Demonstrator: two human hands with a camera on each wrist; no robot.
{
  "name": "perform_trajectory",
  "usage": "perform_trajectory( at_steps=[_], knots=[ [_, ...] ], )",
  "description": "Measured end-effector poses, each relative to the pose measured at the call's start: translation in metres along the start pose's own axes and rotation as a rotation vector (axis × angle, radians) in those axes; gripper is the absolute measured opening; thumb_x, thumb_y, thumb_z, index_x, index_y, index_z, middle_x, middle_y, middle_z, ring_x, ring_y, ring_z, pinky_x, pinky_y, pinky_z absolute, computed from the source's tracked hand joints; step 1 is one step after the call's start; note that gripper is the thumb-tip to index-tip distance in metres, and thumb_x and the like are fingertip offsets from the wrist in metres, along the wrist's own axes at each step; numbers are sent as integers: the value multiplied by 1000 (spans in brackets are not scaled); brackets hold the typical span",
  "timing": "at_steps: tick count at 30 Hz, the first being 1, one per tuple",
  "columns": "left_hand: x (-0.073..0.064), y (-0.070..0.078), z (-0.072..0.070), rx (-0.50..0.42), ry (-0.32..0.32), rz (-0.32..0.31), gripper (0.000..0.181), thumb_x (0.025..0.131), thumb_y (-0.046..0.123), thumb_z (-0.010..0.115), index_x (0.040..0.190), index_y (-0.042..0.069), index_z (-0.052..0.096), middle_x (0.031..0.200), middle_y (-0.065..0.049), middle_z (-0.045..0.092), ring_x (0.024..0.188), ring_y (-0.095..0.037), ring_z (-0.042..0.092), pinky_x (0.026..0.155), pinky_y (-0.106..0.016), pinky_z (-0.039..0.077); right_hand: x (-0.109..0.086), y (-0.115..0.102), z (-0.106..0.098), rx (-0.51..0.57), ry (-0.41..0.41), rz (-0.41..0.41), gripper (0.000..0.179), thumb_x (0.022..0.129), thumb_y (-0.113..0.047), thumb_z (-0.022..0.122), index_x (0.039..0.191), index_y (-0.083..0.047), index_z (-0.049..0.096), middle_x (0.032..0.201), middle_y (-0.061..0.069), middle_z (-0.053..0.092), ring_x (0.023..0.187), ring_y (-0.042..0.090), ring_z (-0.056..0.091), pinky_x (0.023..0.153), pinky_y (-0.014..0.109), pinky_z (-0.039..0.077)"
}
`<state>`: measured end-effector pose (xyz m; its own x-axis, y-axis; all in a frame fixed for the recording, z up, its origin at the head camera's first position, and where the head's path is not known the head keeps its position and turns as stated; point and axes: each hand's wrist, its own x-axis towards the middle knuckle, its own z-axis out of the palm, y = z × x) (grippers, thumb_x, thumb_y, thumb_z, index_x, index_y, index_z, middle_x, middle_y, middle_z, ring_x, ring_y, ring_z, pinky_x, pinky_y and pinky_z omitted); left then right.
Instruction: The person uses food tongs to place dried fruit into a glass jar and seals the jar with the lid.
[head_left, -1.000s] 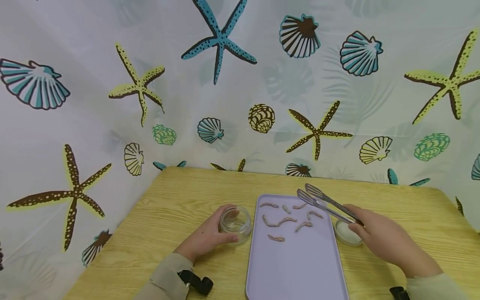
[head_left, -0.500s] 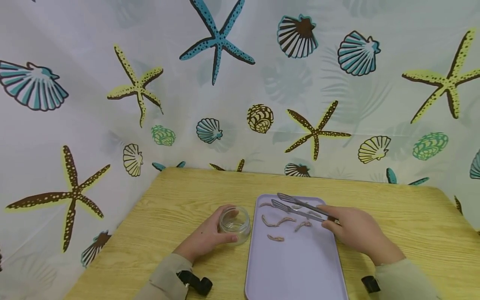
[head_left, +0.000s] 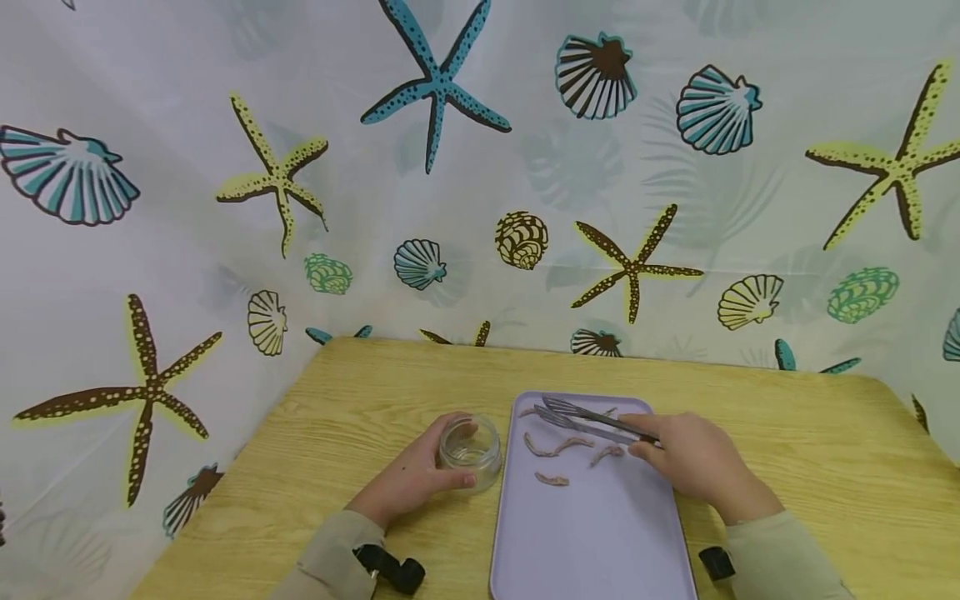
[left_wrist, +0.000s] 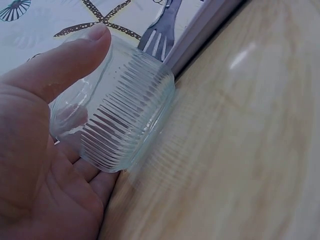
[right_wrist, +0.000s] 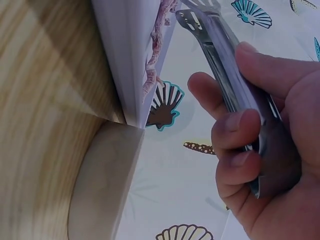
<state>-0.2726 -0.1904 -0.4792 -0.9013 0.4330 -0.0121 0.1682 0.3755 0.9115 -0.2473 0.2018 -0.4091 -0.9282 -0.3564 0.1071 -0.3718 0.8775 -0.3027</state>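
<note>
A clear glass jar stands on the table left of the tray, its wall ribbed in the left wrist view. My left hand grips it, thumb on the near side and fingers behind. My right hand holds metal tongs with slotted ends, fingers wrapped round the handle in the right wrist view. The tong ends hover over or touch the tray's far left part, slightly apart; whether they pinch anything cannot be told. Several wrinkled brownish strips lie on the purple tray, some hidden beneath the tongs.
The wooden table extends to both sides of the tray. Behind it hangs a white cloth printed with starfish and shells. Black wrist cameras sit on both sleeves.
My right hand has moved left with the tongs, bringing their ends over the strips at the tray's far left. It now covers the round white-topped dish seen earlier. My left hand stays on the jar.
</note>
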Motion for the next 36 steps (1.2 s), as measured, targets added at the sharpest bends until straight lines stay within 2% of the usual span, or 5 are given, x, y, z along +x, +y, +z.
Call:
perform_trajectory(
  at_steps=[4,15,26,32,36],
  knots=[
    [-1,1,1,-12,-8,11,85,86,35,83,154,26,33,154,0,45,144,-22,36,117,-51,24,-1,1,0,-13,1,13,41,94,-28,73,135,-26,68,82,-2,68,57,14,43,53,33,35],
    [0,-2,-1,40,4,7,90,85,41,83,157,20,31,153,1,46,143,-23,37,117,-53,24,-2,1,3,-47,33,11,38,95,-25,73,132,-30,70,58,-8,48,49,11,37,47,30,32],
    [2,-2,1,22,-3,5,89,83,41,84,155,26,33,152,5,47,142,-18,38,116,-49,27,-4,2,1,-50,36,12,39,95,-27,73,134,-26,69,59,-7,51,49,12,38,47,31,32],
    [2,-1,2,35,5,5,89,85,39,83,156,25,32,152,5,47,143,-19,38,116,-51,26,-2,1,5,-70,50,-6,38,94,-24,74,131,-28,70,66,-8,57,51,12,41,48,31,34],
    [2,-1,2,45,4,6,85,86,38,82,154,27,33,153,3,46,143,-21,37,116,-53,25,-3,1,4,-73,62,-3,37,95,-24,73,131,-29,70,61,-8,53,49,11,38,46,30,32]
  ],
)
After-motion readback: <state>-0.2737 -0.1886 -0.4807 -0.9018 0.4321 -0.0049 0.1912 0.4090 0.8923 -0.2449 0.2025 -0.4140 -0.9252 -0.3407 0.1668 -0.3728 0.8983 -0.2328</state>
